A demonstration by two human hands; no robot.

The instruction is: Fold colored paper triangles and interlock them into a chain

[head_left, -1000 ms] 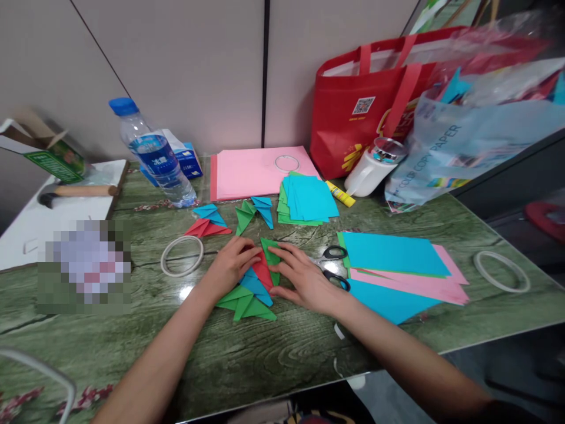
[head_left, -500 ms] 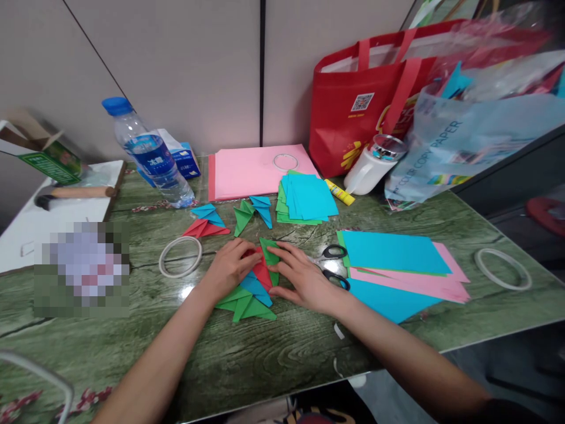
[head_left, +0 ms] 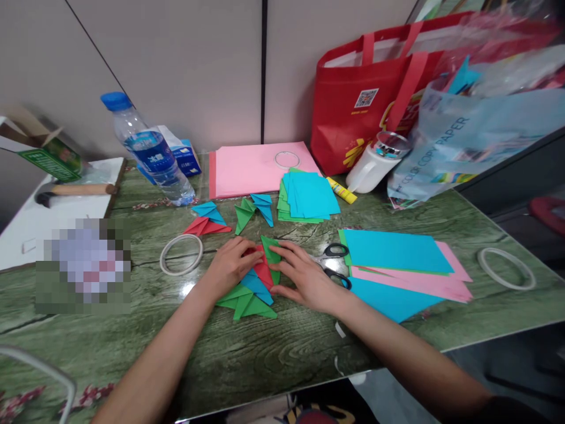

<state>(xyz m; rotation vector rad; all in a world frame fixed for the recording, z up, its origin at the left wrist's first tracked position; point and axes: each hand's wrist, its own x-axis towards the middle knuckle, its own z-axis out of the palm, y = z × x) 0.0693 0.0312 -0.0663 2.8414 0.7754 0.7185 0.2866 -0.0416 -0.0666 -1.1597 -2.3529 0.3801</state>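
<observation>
My left hand (head_left: 232,263) is closed, its fingertips pressed onto a red folded paper piece (head_left: 265,270) and partly covering it. With my right hand (head_left: 304,274) I hold a green folded paper piece (head_left: 271,246) upright along the red one's right side. The fingers lie over its upper part and the thumb is near its lower end. Just below the red piece, a blue folded piece (head_left: 256,287) overlaps it. Nearest me, another green folded piece (head_left: 247,305) lies in the same row. Whether the pieces are joined is hidden.
Beyond my hands lie blue, red and green folded pieces (head_left: 245,214). Black-handled scissors (head_left: 336,251) sit right of my right hand, beside coloured sheets (head_left: 395,250). A tape roll (head_left: 180,255), water bottle (head_left: 154,154), white mug (head_left: 368,171) and red bag (head_left: 342,118) stand around.
The camera view has shifted very slightly. Both hands and the paper pieces stay in practically the same places.
</observation>
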